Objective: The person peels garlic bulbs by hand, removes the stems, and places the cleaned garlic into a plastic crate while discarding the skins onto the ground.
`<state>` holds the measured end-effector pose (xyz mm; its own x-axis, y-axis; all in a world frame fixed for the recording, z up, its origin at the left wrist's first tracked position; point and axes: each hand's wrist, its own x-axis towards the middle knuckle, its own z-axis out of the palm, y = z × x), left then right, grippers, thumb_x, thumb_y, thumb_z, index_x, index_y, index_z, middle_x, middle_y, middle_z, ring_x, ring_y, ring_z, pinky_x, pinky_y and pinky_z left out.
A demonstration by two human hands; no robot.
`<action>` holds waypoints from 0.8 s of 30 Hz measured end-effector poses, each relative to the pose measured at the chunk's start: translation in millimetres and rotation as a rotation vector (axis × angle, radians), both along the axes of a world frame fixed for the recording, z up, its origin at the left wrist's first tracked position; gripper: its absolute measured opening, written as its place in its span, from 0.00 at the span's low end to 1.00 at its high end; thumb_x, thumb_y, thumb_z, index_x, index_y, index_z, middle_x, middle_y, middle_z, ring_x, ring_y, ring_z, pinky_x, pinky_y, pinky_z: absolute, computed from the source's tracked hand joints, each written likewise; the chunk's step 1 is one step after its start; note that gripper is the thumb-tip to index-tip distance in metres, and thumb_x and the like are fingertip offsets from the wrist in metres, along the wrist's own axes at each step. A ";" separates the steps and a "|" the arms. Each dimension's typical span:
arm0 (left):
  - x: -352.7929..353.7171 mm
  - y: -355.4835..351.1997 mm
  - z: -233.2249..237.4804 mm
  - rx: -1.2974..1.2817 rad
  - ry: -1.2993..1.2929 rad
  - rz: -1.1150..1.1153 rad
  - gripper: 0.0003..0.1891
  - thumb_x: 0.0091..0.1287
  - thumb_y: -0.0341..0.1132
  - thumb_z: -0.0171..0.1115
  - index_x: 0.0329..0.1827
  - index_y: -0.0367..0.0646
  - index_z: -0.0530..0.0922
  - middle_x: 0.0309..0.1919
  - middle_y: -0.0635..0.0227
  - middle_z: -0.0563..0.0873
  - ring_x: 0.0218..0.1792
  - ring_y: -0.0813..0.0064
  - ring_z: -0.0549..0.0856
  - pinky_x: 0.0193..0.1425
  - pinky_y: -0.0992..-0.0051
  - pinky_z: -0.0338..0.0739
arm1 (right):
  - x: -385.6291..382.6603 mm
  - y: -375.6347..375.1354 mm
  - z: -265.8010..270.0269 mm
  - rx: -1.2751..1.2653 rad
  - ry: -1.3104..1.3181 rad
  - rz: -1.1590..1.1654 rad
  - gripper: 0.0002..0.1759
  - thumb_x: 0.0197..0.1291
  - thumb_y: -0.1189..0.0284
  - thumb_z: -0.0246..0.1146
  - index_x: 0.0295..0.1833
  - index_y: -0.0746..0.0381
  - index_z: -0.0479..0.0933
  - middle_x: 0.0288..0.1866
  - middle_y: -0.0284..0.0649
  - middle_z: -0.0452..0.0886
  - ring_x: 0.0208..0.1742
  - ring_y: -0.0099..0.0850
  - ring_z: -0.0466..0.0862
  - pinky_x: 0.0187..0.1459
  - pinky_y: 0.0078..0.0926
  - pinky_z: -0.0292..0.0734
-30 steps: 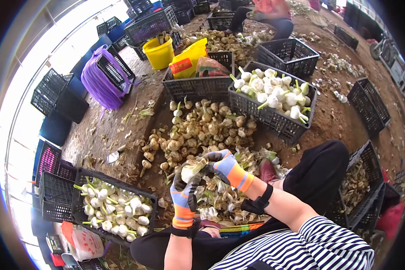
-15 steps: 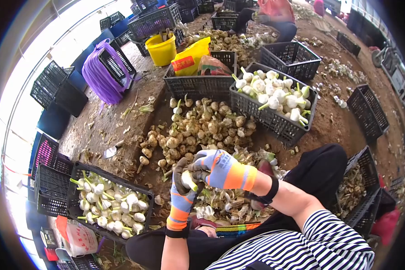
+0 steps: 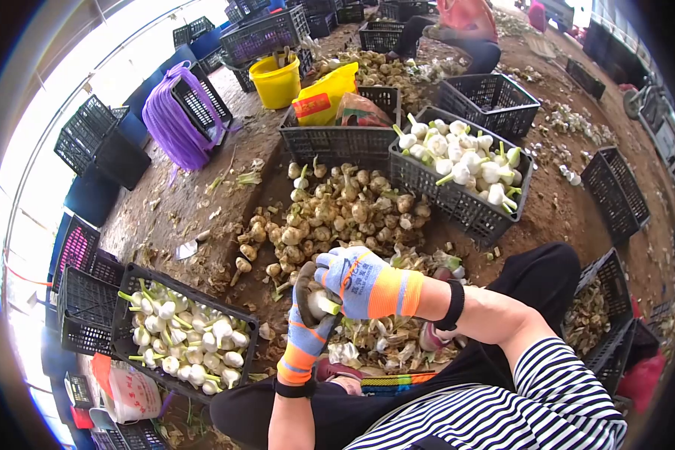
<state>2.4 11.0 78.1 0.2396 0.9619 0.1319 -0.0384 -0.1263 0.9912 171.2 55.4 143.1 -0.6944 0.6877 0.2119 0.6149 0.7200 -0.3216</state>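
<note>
My left hand (image 3: 309, 315), in a grey, blue and orange glove, is wrapped round a white garlic bulb (image 3: 321, 302) whose short green stem points right. Gloved alike, my right hand (image 3: 356, 279) presses its curled fingers on the top of the bulb; whether it grips anything else is hidden. Beyond both hands lies a heap of brownish unpeeled garlic (image 3: 337, 210). Loose peelings (image 3: 382, 341) cover the ground just under my hands.
Black crates of white garlic stand at the left (image 3: 120, 330) and upper right (image 3: 457, 196). Behind the heap are a crate (image 3: 337, 142) with a yellow bag and a yellow bucket (image 3: 276, 84). Another person (image 3: 469, 34) sits at the top.
My right hand has turned and shifted slightly, its fingers now over the top of the bulb. More of the white bulb shows in my left hand. The whole view has shifted a little.
</note>
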 end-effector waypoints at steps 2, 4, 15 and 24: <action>-0.5 0.7 1.8 0.029 -0.003 -0.008 0.45 0.53 0.27 0.72 0.73 0.41 0.54 0.64 0.62 0.69 0.62 0.71 0.71 0.65 0.71 0.69 | -0.1 3.8 -3.7 0.035 0.066 0.001 0.14 0.42 0.71 0.64 0.38 0.63 0.77 0.39 0.45 0.76 0.43 0.43 0.80 0.44 0.35 0.76; -2.3 2.5 -1.9 0.001 -0.131 0.127 0.42 0.54 0.30 0.71 0.71 0.41 0.56 0.60 0.63 0.73 0.57 0.72 0.76 0.59 0.73 0.74 | 2.9 8.2 -7.2 -0.182 0.344 -0.087 0.14 0.41 0.73 0.64 0.38 0.63 0.76 0.39 0.46 0.76 0.43 0.46 0.79 0.43 0.36 0.75; -20.6 6.2 -14.1 -0.080 -0.499 0.493 0.16 0.71 0.38 0.56 0.56 0.38 0.73 0.50 0.61 0.80 0.50 0.70 0.81 0.51 0.75 0.76 | -24.5 30.6 -69.4 -0.078 0.643 -0.345 0.10 0.45 0.77 0.64 0.35 0.65 0.73 0.34 0.45 0.73 0.32 0.43 0.76 0.34 0.34 0.72; -134.8 27.7 -39.7 -0.075 -1.069 0.598 0.21 0.70 0.41 0.56 0.61 0.40 0.69 0.52 0.54 0.78 0.53 0.60 0.80 0.56 0.59 0.81 | -18.0 73.4 -195.6 -0.662 -0.443 -0.300 0.19 0.54 0.70 0.54 0.51 0.65 0.78 0.54 0.54 0.79 0.57 0.45 0.79 0.58 0.35 0.73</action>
